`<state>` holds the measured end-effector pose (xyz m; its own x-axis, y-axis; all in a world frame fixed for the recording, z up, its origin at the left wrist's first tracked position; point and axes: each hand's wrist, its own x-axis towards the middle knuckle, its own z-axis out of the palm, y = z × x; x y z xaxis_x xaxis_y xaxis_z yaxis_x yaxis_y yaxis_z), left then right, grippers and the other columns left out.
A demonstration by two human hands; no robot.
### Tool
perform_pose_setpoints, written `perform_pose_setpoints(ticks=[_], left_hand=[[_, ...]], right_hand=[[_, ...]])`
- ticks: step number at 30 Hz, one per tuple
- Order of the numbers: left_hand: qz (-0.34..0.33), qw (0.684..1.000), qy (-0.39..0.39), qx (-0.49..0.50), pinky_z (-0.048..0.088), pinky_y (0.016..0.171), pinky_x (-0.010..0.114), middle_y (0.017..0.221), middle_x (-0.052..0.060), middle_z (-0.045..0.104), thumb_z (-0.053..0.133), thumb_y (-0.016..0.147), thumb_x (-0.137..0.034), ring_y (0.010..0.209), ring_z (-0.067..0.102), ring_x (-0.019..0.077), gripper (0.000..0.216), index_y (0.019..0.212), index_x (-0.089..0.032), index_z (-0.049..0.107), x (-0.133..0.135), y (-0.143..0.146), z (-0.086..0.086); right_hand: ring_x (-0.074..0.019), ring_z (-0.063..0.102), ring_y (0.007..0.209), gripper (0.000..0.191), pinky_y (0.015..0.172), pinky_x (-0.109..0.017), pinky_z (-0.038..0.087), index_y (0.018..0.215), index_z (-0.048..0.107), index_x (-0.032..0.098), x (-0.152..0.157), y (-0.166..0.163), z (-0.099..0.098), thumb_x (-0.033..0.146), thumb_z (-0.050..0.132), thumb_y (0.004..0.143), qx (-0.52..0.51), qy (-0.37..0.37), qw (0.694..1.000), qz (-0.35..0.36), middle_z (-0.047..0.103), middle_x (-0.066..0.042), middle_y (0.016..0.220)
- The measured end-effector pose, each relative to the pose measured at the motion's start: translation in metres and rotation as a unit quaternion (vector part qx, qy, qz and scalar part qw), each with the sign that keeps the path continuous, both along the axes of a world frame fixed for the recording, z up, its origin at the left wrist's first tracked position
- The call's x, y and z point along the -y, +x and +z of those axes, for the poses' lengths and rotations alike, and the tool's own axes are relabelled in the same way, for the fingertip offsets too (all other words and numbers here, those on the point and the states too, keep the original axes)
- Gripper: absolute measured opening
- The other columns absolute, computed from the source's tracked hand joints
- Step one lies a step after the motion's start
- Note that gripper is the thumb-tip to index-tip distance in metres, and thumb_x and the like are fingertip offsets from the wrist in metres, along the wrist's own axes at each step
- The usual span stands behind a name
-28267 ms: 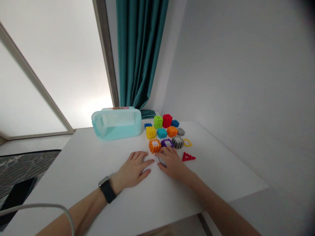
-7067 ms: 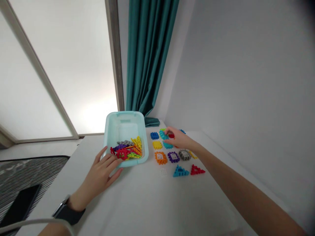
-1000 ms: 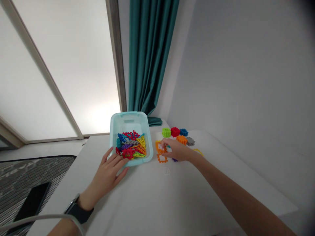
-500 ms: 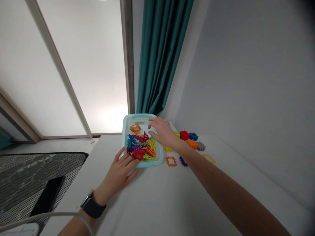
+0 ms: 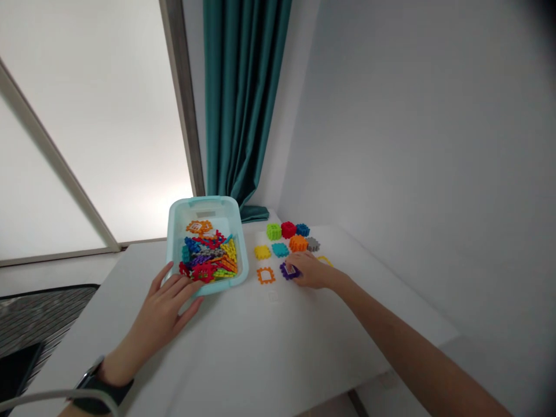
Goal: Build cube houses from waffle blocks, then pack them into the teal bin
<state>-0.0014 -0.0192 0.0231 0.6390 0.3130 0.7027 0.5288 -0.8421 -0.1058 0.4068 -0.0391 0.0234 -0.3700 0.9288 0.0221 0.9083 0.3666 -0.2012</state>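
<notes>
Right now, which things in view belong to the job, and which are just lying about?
Job: left hand on the pale teal plastic bin; right hand at the purple block; orange frame piece; remaining toy blocks.

Lying about: teal curtain; white cable.

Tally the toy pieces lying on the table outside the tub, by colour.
Orange block, orange frame: 2
Yellow block, yellow frame: 2
Green block: 1
Red block: 1
Blue block: 1
Teal block: 1
Gray block: 1
Purple piece, at the right hand: 1
White frame: 1
Total: 11
</notes>
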Motion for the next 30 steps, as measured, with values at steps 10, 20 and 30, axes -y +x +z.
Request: perform_pose_setpoints(ticks=[10,20,30], left_hand=[[0.017,0.999,-0.034,-0.001,0.03,0.119,0.05,0.091,0.001,0.072,0.054,0.096,-0.026,0.088,0.066,0.0195,0.017,0.109,-0.023,0.065,0.004,0.001,0.004],[0.029,0.998,-0.056,0.006,0.032,0.118,0.051,0.09,0.002,0.072,0.053,0.097,-0.028,0.089,0.066,0.0193,0.018,0.108,-0.023,0.067,0.007,0.001,0.005],[0.016,0.998,-0.053,0.003,0.031,0.119,0.05,0.091,0.001,0.072,0.055,0.097,-0.027,0.089,0.067,0.0194,0.017,0.109,-0.024,0.066,0.004,-0.001,0.003]], right_hand=[[-0.0205,0.064,0.097,0.012,0.087,-0.031,0.049,0.092,0.057,0.023,0.005,-0.053,0.05,0.023,0.066,0.084,-0.146,0.023,0.988,0.047,0.069,-0.004,0.107],[-0.0298,0.055,0.123,0.014,0.105,-0.047,0.04,0.101,0.062,0.019,-0.08,-0.162,0.099,0.021,0.064,0.087,-0.112,0.233,0.96,0.104,0.062,-0.014,0.129],[-0.0281,0.061,0.108,0.025,0.098,-0.046,0.044,0.109,0.066,0.019,-0.055,-0.044,0.042,0.016,0.049,0.092,-0.074,0.177,0.981,-0.033,0.07,-0.011,0.11]])
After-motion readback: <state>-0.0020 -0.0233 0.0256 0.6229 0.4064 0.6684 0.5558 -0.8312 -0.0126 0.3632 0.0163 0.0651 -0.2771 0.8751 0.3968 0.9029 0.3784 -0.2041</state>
